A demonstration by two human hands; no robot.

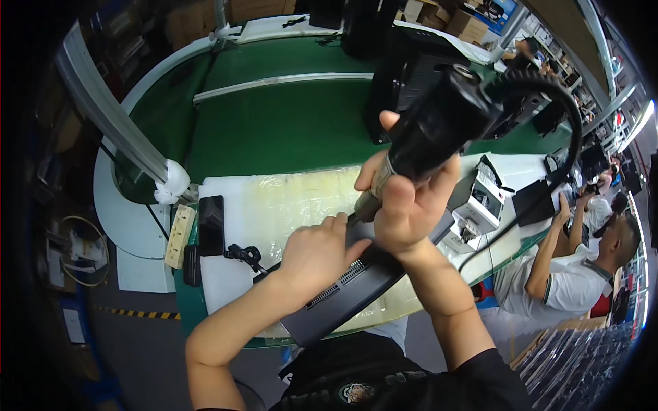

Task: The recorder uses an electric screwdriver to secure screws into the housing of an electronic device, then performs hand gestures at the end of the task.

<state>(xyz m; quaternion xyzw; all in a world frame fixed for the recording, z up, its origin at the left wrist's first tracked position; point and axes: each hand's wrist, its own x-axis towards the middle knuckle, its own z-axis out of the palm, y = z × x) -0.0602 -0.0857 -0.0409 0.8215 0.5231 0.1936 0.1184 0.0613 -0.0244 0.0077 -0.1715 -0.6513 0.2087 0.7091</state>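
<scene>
Fingers of the right hand (409, 216) wrap firmly around a black power driver (435, 127), which slants from upper right down toward a dark grey case (312, 322). Fingers of the left hand (315, 250) lie close together over the case, the thumb spread away from them; their tips reach the narrow end of the driver, but I cannot tell whether they pinch the bit, a screw or nothing. The case sits on the tabletop (214, 288) directly in front of the person, partly over a yellowish padded sheet (281, 195), with its slotted vents (353, 272) facing up below the left hand.

The step in hand looks like lining the driver up with a fastening point on the case, the left hand guiding the tip and steadying the work. Whether the bit is seated is hidden behind the hands. From here the move calls for a square, steady tip, light downward pressure, and left fingertips clear of the bit before it spins. The tilt of the driver could let it slip and scratch the case. Its cord (574, 127) loops off to the right, clear of both hands.
</scene>
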